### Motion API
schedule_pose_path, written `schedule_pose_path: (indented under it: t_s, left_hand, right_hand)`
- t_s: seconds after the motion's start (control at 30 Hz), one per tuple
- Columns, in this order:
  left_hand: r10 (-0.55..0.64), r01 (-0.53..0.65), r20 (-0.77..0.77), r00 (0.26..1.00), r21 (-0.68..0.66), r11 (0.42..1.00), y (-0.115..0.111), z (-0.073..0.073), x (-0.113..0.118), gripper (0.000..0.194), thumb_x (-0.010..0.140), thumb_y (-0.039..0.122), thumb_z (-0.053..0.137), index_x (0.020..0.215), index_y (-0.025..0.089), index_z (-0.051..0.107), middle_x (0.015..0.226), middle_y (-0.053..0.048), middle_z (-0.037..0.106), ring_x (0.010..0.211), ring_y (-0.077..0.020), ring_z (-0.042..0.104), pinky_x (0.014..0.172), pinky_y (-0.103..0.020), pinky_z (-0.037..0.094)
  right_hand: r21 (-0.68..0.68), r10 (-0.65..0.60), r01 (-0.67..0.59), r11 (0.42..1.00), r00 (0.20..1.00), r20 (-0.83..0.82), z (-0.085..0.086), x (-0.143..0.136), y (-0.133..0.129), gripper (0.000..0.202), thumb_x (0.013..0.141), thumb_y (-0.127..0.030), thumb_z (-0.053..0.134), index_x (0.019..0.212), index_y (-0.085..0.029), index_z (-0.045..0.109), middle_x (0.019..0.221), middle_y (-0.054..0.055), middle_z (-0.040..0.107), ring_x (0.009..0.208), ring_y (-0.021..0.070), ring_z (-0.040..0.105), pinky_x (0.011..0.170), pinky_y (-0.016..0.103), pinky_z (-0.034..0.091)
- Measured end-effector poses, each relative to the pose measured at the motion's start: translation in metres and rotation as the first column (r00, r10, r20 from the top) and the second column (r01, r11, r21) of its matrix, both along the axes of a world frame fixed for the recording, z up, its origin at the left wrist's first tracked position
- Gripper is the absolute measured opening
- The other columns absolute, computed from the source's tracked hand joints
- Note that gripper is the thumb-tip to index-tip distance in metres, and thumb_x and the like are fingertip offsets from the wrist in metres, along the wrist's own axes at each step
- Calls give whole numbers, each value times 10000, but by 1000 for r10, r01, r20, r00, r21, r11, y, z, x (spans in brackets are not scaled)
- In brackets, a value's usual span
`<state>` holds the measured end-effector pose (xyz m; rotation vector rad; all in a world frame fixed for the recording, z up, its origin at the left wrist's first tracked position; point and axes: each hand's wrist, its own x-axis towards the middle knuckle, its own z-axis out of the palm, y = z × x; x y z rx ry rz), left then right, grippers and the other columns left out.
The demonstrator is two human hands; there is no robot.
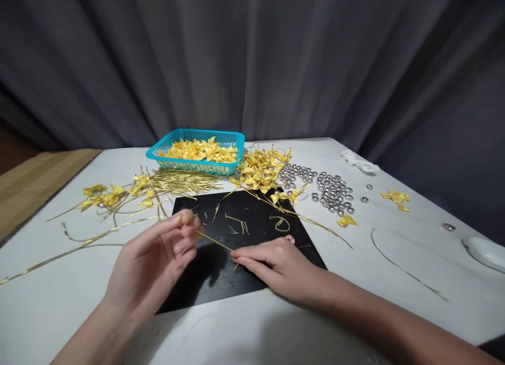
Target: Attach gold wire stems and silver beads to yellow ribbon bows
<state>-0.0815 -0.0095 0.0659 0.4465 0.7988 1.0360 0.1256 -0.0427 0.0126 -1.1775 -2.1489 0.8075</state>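
Observation:
A thin gold cord (215, 241) stretches between my two hands above a black mat (240, 284). My left hand (158, 249) is raised over the mat's left side, its thumb and fingertips pinched on one end of the cord. Lower down, my right hand (272, 260) rests at the mat and pinches the other end between thumb and forefinger. A short tail of cord shows just below the right fingertips. Small cord scraps (239, 224) and a curled piece of cord (281, 223) lie on the mat beyond my hands.
Behind the mat stands a blue basket (155, 150) of yellow ribbon bows. Next to it lie a bundle of gold cords (183, 180), a heap of yellow bows (262, 168) and many silver beads (333, 191). A white dish (485, 253) sits at the right edge.

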Motion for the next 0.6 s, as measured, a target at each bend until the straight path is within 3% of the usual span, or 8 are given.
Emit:
schedule_pose_path:
  t_s: [0.13, 0.23, 0.33, 0.4, 0.47, 0.6]
  left_hand:
    - [71, -57, -227, 971, 67, 996, 1, -5, 5, 227, 536, 115, 740, 760, 151, 723, 608, -5, 616, 505, -61, 492, 392, -94, 409]
    - [70, 4, -376, 924, 191, 982, 2, -11, 9, 281, 558, 175, 797, 831, 159, 730, 676, -21, 694, 524, -68, 521, 427, -110, 422]
    - [-6, 127, -441, 897, 246, 961, 0, -16, 13, 331, 587, 253, 810, 884, 168, 691, 666, -25, 716, 515, -85, 546, 450, -140, 432]
    - [-89, 215, -450, 889, 238, 947, -3, -19, 16, 350, 597, 273, 807, 894, 174, 651, 638, -25, 717, 516, -99, 567, 458, -153, 431]
    - [-165, 289, -453, 876, 219, 932, -5, -21, 20, 346, 604, 273, 802, 877, 173, 615, 621, -30, 719, 518, -107, 578, 457, -157, 423]
    - [-229, 348, -456, 860, 195, 917, -7, -24, 24, 324, 634, 261, 783, 873, 171, 583, 630, -37, 730, 533, -105, 584, 469, -153, 413]
  right_hand:
    - [5, 75, -75, 997, 997, 22, 0, 0, 1, 309, 929, -244, 426, 1033, -144, 699, 1010, 63, 717, 877, 175, 688, 755, 255, 494]
    - [19, 34, -34, 999, 999, 15, 2, 0, 1, 261, 906, -256, 482, 1021, -154, 693, 999, 58, 718, 871, 166, 672, 775, 258, 481]
    - [39, -133, 135, 990, 990, -44, 5, 0, 0, 285, 840, -333, 593, 1071, -176, 651, 972, 55, 711, 632, 119, 604, 627, 244, 468]
    - [57, -201, 210, 976, 970, -135, 6, 2, 0, 311, 836, -347, 598, 1109, -198, 615, 956, 49, 693, 476, 68, 450, 503, 220, 406]
    - [88, -173, 194, 977, 963, -206, 7, 5, -1, 292, 853, -324, 578, 1122, -212, 593, 966, 49, 666, 436, 45, 343, 448, 206, 347]
    - [128, -92, 122, 984, 971, -220, 8, 7, -1, 238, 856, -289, 581, 1075, -199, 598, 923, 37, 626, 441, 30, 331, 433, 198, 308]
